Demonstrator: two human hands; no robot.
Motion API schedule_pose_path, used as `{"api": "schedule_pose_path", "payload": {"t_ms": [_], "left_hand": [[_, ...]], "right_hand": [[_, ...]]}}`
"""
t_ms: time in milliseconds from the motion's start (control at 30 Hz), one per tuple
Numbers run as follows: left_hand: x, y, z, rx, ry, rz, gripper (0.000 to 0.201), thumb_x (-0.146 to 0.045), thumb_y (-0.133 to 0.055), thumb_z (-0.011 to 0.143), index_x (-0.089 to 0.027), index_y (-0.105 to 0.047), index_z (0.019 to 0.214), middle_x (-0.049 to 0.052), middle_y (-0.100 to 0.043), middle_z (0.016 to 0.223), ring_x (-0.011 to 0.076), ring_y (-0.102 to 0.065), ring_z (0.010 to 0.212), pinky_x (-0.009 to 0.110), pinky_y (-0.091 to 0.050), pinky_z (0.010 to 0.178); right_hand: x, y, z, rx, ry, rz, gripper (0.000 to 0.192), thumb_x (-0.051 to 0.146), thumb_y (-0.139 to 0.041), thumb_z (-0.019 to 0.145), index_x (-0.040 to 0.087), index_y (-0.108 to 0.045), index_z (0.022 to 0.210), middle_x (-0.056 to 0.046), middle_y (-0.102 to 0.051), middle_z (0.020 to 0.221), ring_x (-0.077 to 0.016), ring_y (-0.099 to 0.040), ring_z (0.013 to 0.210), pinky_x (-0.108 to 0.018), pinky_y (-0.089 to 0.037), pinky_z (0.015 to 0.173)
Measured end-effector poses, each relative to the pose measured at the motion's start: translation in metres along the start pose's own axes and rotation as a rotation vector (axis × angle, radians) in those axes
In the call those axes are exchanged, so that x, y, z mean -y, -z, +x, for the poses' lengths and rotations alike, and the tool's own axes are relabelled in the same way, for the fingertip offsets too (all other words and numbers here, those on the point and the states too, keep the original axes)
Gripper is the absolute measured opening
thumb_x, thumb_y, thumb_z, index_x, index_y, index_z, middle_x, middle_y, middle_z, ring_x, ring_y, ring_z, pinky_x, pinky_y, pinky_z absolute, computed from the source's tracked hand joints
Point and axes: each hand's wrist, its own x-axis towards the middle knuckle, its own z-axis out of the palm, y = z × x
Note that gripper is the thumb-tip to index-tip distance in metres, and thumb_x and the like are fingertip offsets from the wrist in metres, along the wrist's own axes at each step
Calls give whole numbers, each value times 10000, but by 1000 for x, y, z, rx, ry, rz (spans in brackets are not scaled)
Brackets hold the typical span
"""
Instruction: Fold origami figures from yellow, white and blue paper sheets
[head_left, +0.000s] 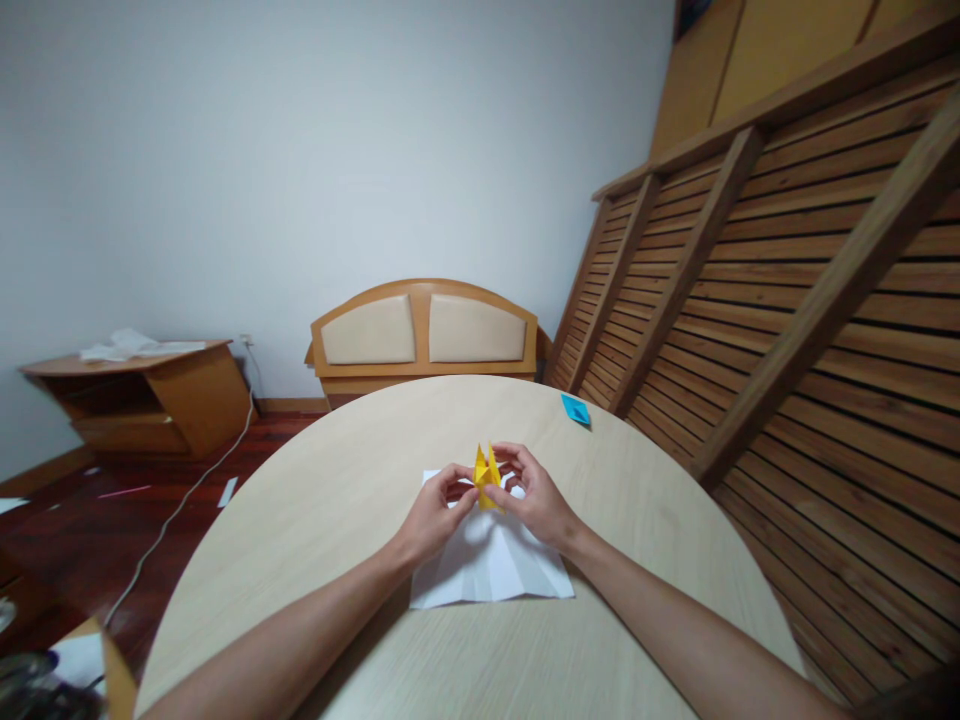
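Note:
A small yellow folded paper figure (487,474) with two upright points is held up between my hands. My left hand (445,505) pinches its left side with thumb and fingers. On the other side, my right hand (529,493) grips it, its thumb at the lower front and its fingers behind. Beneath both hands lies a creased white sheet of paper (491,565), its front edge slightly wavy. The fingertips behind the yellow paper are partly hidden.
The round pale wooden table (315,540) carries a blue folded paper piece (576,410) near its far right edge. A slatted wooden frame (750,300) leans along the right. At the left, a low cabinet (165,400) bears white papers, and a cable (161,545) crosses the floor.

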Motion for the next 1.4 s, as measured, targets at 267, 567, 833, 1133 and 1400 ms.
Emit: {"api": "schedule_pose_path", "payload": {"t_ms": [267,567,833,1133,1400], "left_hand": [[-12,-2,-3,25,-175,250,185,-357,-616,895,-176,-636,862,94,-650,1022,206,-616,958,358,-512,867],[-13,-3,-4,15,-214,371,108,-268,-556,905,-180,-615,885,81,-659,969,202,-611,907,342,-508,822],[-15,0,-6,-7,-231,482,98,-261,-551,892,-192,-620,902,57,-683,901,200,-617,851,341,-495,807],[-20,-7,-5,-5,-95,372,183,-353,-595,880,-179,-648,860,67,-686,840,185,-633,750,271,-501,625],[-15,-6,-2,-136,31,187,344,-501,-654,825,-162,-628,874,64,-683,859,177,-643,717,256,-502,586]], "right_hand": [[5,6,1,79,40,-159,274,212,-658,742,197,-631,1014,-49,-668,1022,-208,-614,952,-357,-479,838],[12,13,3,14,93,-206,177,318,-719,772,204,-664,895,-41,-692,925,-214,-628,920,-372,-466,874],[7,15,1,-12,66,-147,226,389,-750,766,199,-649,834,-59,-703,969,-230,-648,973,-400,-465,930],[5,12,5,-176,44,-36,237,418,-748,763,190,-683,754,-39,-694,750,-185,-633,718,-327,-523,710],[2,6,3,-37,-6,121,445,405,-758,758,245,-541,1112,-43,-658,1017,-173,-663,842,-338,-564,773]]}}
